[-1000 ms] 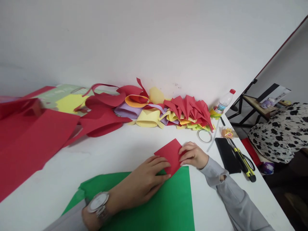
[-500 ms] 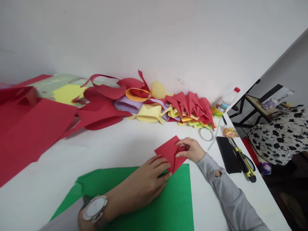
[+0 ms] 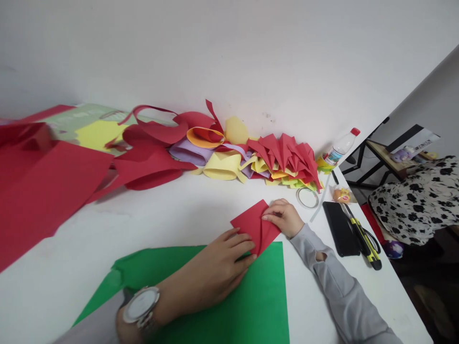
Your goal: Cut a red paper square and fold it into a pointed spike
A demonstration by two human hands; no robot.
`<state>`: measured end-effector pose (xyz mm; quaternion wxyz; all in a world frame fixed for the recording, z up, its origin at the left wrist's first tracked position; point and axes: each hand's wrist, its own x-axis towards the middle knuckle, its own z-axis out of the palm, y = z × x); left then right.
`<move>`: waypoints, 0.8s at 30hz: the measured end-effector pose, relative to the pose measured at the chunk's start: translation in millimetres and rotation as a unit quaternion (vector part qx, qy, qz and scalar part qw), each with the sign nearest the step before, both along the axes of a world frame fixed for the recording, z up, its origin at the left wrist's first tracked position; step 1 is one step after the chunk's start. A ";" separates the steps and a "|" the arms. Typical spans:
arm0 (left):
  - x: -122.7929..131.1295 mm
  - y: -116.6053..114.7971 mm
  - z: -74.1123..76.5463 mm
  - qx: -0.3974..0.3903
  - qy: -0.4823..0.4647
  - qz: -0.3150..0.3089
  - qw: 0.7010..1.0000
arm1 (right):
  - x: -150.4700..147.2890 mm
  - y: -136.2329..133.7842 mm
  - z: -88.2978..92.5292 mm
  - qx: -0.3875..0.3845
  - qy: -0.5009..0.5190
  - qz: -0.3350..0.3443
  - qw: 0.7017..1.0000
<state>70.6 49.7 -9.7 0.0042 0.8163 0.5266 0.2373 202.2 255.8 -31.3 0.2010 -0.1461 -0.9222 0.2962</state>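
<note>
A small red sheet of folded paper (image 3: 254, 220) lies on the white table, its lower end over the edge of a green sheet (image 3: 265, 296). My left hand (image 3: 218, 267), with a watch on the wrist, rests its outstretched fingers on the paper's lower left side. On the other side, my right hand (image 3: 285, 218) is closed, thumb and fingertips pinching the raised flap along a crease. The fingertips hide part of the fold.
Cut and folded coloured paper shapes (image 3: 222, 166) line the wall. Large red sheets (image 3: 53, 191) cover the left side. At right are a tape roll (image 3: 307, 198), a black phone (image 3: 340, 229), a yellow-black cutter (image 3: 364, 241), a bottle (image 3: 339, 148) and the table edge.
The right fingertips have closed together at the crease, and the flap beneath them lies flatter. My left hand stays on the paper. The view has shifted slightly.
</note>
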 end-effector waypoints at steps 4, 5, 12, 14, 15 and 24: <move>-0.4 0.3 -0.8 -0.005 -0.003 -0.001 1.000 | -4.8 -3.6 -2.3 0.035 -0.009 -0.031 0.999; -0.8 0.3 -1.8 -0.007 -0.003 -0.002 1.000 | -5.3 -4.7 -2.5 0.043 -0.011 -0.036 0.998; -3.8 -0.5 -3.6 -0.009 -0.004 -0.006 1.000 | -3.5 -10.9 -1.5 0.099 -0.030 -0.050 0.993; -4.8 -0.8 -1.4 -0.005 -0.005 -0.011 1.000 | -2.5 -11.4 -1.6 0.107 -0.031 -0.048 0.993; -5.4 -0.8 -0.4 -0.003 -0.006 -0.014 1.000 | -2.1 -11.6 -1.7 0.111 -0.030 -0.047 0.992; -11.3 0.9 0.0 -0.010 -0.008 -0.038 0.999 | -0.3 -11.8 -2.9 0.152 -0.032 -0.049 0.987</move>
